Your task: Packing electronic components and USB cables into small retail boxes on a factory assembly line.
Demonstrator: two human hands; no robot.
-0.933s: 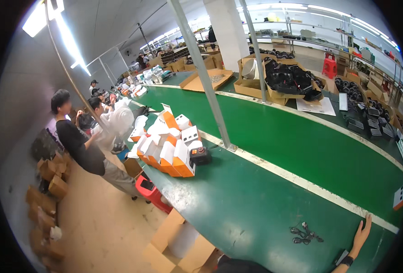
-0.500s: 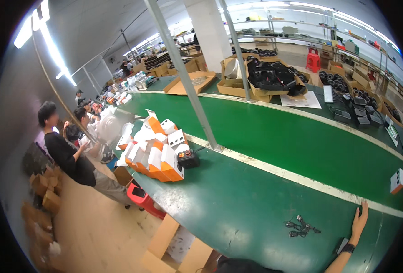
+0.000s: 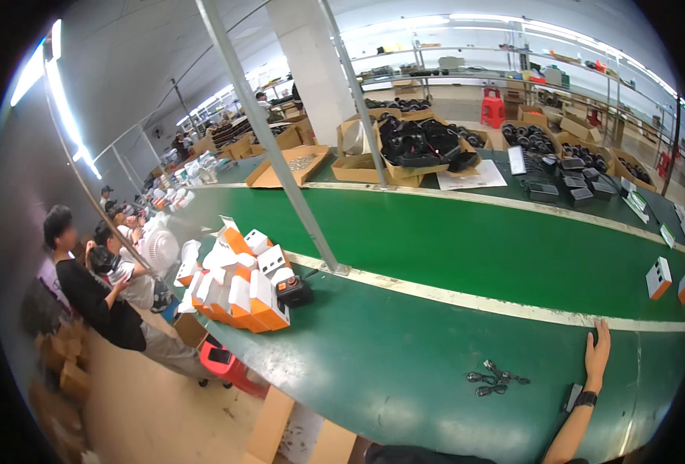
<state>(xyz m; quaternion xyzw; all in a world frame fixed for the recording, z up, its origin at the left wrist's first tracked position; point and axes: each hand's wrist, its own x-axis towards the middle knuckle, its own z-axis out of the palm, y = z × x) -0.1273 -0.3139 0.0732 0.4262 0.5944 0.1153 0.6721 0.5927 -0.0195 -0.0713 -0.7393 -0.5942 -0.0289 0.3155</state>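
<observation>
My left hand (image 3: 596,359) lies flat near the pale edging strip of the green conveyor, fingers stretched and grasping nothing. A dark watch band circles the wrist. Right beside that wrist sits a small grey-black box-like device (image 3: 572,397). Left of the hand, several short black cables (image 3: 496,378) are bunched on the green tabletop (image 3: 404,332). My right hand is out of view.
White and orange boxes (image 3: 234,290) are piled to the left, next to a black camera-like device (image 3: 294,291). A metal post (image 3: 269,147) rises from the strip (image 3: 466,298). More boxes (image 3: 658,278) stand far right. A person (image 3: 99,286) stands at left, beyond a red stool (image 3: 230,367).
The view has swung to the right, so the boxes, post and cables all sit further left. My left hand still rests by the strip.
</observation>
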